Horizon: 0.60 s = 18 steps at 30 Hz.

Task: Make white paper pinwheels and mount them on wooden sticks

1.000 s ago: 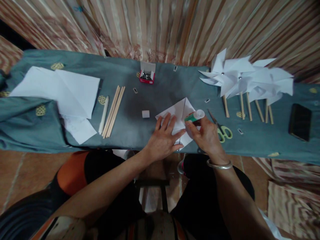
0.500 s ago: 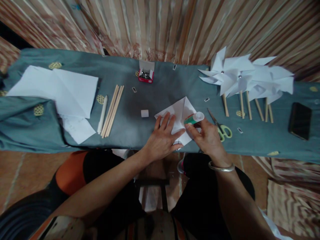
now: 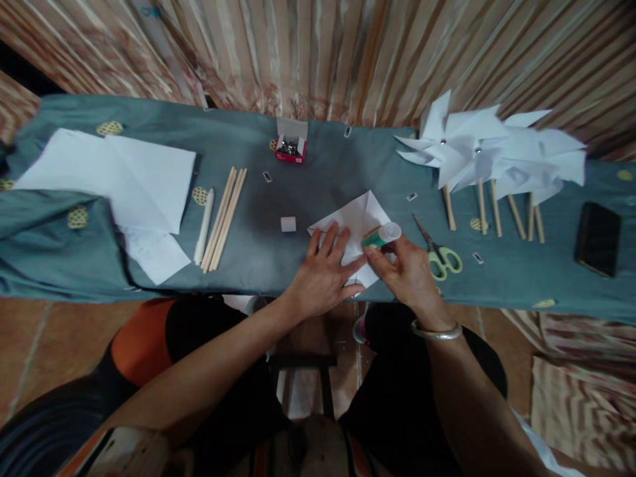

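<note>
My left hand lies flat with spread fingers on a creased white paper square, pressing it to the cloth-covered table. My right hand grips a green and white glue stick, tilted with its lower end at the middle of the paper. The tip's contact is hidden by my fingers. The white glue cap stands left of the paper. Just right of my right hand lie scissors with light green handles.
Several wooden sticks and a white pencil-like stick lie left, beside white paper sheets. An open red box of small metal pins stands behind. Finished paper pinwheels and a black phone are at right.
My right hand and the glue stick have shifted slightly left over the paper, uncovering more of the scissors' handles. My left hand stays in place.
</note>
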{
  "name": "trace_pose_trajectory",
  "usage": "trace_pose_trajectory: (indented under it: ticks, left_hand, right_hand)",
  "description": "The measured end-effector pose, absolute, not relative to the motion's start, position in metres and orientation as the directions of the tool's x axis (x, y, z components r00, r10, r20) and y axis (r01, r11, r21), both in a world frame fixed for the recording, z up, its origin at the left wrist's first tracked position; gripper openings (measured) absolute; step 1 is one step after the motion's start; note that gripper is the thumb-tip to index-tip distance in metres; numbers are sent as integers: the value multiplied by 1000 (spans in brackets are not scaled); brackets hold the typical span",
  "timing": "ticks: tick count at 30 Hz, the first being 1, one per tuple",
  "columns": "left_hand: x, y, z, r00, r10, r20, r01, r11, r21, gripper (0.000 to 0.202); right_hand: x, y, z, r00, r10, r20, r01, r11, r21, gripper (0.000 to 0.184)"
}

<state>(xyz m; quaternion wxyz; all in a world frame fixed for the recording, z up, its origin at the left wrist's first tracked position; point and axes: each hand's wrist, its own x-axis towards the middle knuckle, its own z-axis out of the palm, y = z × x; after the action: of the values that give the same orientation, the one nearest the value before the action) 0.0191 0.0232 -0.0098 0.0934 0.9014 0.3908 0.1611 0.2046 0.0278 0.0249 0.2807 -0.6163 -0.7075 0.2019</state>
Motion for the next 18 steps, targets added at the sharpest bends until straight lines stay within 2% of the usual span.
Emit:
trace_pose_trajectory:
  ticks: [18]
  left_hand:
    - [19, 24, -7, 644, 737, 205, 666, -672, 323, 57]
  right_hand:
    - [194, 31, 25, -100, 986, 135, 778, 162, -608, 25]
